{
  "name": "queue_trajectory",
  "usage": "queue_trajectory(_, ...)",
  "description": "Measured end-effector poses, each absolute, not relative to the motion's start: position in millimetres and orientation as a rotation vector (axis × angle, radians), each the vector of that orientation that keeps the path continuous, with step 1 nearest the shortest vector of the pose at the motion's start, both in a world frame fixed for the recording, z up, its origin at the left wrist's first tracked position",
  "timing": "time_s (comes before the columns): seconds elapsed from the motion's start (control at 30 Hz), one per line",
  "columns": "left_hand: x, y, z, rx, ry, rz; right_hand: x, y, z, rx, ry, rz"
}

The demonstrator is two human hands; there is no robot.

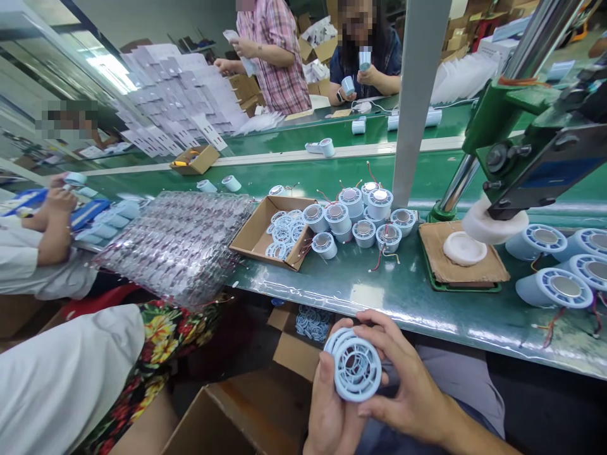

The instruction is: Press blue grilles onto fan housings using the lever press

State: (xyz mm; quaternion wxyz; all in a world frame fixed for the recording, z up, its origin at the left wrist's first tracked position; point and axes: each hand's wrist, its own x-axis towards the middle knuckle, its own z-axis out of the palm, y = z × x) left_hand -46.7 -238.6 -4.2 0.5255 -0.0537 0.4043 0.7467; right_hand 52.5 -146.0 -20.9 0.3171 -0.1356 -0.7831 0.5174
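Observation:
Both my hands hold a stack of pale blue round fan grilles over my lap, below the table's edge. My left hand grips the stack from beneath, thumb up along its left side. My right hand closes on it from the right, with fingers curled over the rim. On the green table ahead stands a cluster of blue cylindrical housings with wires. Beside them is a cardboard box of more grilles.
A green hand press with a white pad on cardboard stands at the right, with more blue housings past it. A sheet of plastic bags lies left. Open cartons sit under the table. A person sits close on my left; others work across the belt.

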Motion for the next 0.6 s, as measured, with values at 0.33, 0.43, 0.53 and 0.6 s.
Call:
queue_trajectory(0.33, -77.0, -234.6, -19.6, -0.273, 1.095, 2.017, 27.9, -110.6, -30.2, -0.79, -2.404, 0.614)
queue_trajectory(0.43, -80.7, -237.2, -21.9, -0.252, 1.098, 2.026, 3.4, -91.3, -35.9, -0.913, -2.524, 0.477)
queue_trajectory(0.53, -78.5, -240.0, -25.7, -0.209, 1.056, 2.023, -12.9, -80.1, -42.3, -0.958, -2.494, 0.464)
queue_trajectory(0.6, -77.1, -240.7, -27.5, -0.198, 1.036, 2.013, -13.9, -77.0, -46.0, -0.963, -2.458, 0.474)
